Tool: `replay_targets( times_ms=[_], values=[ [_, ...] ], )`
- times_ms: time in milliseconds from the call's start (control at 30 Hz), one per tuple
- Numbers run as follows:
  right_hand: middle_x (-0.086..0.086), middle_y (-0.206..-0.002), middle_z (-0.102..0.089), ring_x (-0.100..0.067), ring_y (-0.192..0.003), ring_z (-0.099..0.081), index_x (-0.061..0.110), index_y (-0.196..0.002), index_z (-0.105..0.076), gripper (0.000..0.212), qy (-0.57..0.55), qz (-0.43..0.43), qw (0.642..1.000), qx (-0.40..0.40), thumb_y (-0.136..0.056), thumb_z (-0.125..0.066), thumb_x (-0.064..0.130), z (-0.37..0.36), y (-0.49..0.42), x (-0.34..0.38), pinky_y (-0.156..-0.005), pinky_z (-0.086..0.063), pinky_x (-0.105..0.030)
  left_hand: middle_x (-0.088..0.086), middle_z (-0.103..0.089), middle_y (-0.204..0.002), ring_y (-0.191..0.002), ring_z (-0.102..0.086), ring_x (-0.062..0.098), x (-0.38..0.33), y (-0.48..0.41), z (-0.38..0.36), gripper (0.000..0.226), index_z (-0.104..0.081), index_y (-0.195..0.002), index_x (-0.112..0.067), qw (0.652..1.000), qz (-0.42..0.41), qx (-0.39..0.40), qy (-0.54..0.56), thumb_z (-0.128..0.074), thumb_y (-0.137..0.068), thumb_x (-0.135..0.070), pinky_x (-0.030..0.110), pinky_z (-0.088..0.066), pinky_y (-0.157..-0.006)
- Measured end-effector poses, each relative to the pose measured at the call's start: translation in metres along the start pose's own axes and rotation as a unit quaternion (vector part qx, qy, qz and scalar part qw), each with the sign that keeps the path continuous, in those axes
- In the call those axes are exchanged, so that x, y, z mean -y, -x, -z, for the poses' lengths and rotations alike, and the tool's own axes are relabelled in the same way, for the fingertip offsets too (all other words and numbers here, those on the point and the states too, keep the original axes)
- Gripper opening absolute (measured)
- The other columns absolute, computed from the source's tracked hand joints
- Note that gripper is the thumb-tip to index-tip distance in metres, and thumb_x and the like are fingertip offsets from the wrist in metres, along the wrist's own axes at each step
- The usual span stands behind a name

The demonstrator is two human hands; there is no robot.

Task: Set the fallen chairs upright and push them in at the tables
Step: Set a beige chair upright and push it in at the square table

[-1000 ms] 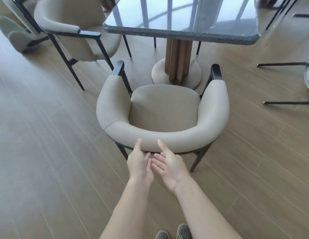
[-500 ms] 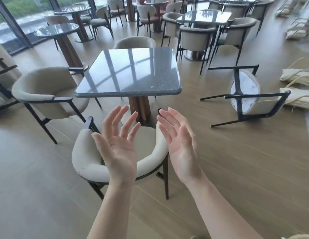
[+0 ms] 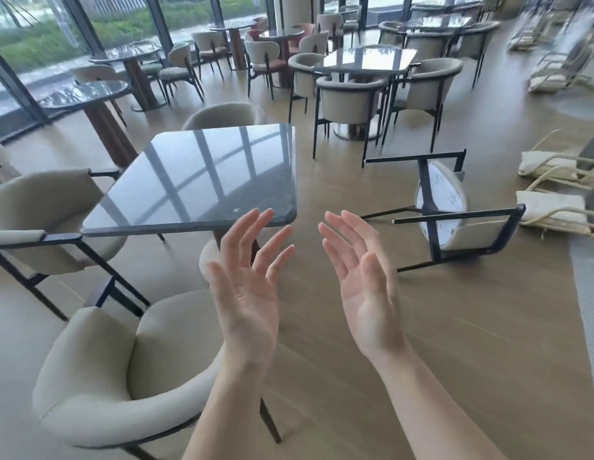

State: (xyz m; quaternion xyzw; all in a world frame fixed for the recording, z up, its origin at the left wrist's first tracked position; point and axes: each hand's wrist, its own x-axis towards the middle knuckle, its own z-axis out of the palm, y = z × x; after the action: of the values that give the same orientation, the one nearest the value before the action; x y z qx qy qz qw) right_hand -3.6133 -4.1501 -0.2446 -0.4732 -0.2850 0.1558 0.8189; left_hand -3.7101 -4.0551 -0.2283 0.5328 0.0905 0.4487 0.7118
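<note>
Chairs are what I am sorting out, and the fallen chair (image 3: 455,214) now lies nearer the middle of my view than half a second ago, since my head has turned a little to the right; the upright chair (image 3: 123,370) I was touching a second ago has slid toward the lower left. That upright chair stands on its legs with its seat facing the near edge of the tabletop (image 3: 202,180), its arms reaching just under that edge. My left hand (image 3: 249,287) and right hand (image 3: 362,277) are both raised in front of me, palms turned toward each other and upward, fingers spread wide and loose, holding nothing and touching nothing; they sit slightly further apart than before. The fallen chair lies on its side on the floor (image 3: 455,343), off the right edge of the tabletop and well apart from it, its black legs pointing left toward the table and the pale underside of its seat showing. Another upright chair (image 3: 40,220) stands at the left edge of the tabletop. Pale tipped-over chairs (image 3: 554,184) lie on the floor further right.
</note>
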Motion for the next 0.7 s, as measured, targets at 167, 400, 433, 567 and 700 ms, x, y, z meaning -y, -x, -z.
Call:
replay_targets(
  times_ms=[167,400,433,567,700],
  values=[
    [-0.005,-0.151,-0.062,-0.029,-0.146,-0.054,0.012,-0.150,-0.046,0.093,0.001,0.024,1.000,0.008,-0.087,-0.066,0.077,0.051,-0.065,0.011,-0.119,-0.042,-0.039,0.004,-0.060,-0.152,-0.139,-0.060,0.041,0.035,-0.047,-0.061,0.076,-0.064,-0.139,-0.031,1.000,0.000,-0.002,0.021,-0.058,-0.087,-0.087,0.050,-0.047,-0.112],
    [-0.007,-0.152,-0.061,-0.031,-0.144,-0.055,0.012,-0.148,-0.048,0.091,0.024,0.058,0.998,0.007,-0.087,-0.066,0.077,0.125,-0.183,0.002,-0.118,-0.044,-0.040,0.001,-0.063,-0.151,-0.139,-0.061,0.040,0.115,-0.139,-0.131,0.074,-0.066,-0.137,-0.033,0.999,-0.014,0.022,0.033,-0.055,-0.088,-0.087,0.045,-0.052,-0.110],
    [-0.008,-0.153,-0.059,-0.031,-0.144,-0.055,0.012,-0.148,-0.048,0.092,0.029,0.062,0.998,0.003,-0.086,-0.066,0.077,0.137,-0.202,0.002,-0.119,-0.043,-0.040,0.001,-0.063,-0.150,-0.138,-0.061,0.040,0.129,-0.155,-0.143,0.074,-0.066,-0.137,-0.033,0.999,-0.014,0.025,0.042,-0.055,-0.088,-0.087,0.045,-0.052,-0.110],
    [-0.011,-0.156,-0.055,-0.030,-0.146,-0.054,0.013,-0.148,-0.048,0.091,0.059,0.071,0.996,-0.005,-0.086,-0.064,0.079,0.192,-0.278,0.011,-0.121,-0.041,-0.043,0.005,-0.062,-0.151,-0.139,-0.061,0.040,0.179,-0.219,-0.204,0.074,-0.066,-0.137,-0.031,0.997,-0.003,0.033,0.063,-0.052,-0.090,-0.087,0.047,-0.052,-0.111],
    [-0.009,-0.155,-0.055,-0.029,-0.147,-0.052,0.016,-0.145,-0.051,0.085,0.083,0.085,0.993,-0.030,-0.089,-0.060,0.080,0.262,-0.341,0.025,-0.122,-0.039,-0.044,0.005,-0.063,-0.151,-0.140,-0.060,0.040,0.230,-0.274,-0.278,0.073,-0.066,-0.136,-0.031,0.995,0.011,0.073,0.067,-0.049,-0.092,-0.086,0.053,-0.049,-0.115]
  ],
)
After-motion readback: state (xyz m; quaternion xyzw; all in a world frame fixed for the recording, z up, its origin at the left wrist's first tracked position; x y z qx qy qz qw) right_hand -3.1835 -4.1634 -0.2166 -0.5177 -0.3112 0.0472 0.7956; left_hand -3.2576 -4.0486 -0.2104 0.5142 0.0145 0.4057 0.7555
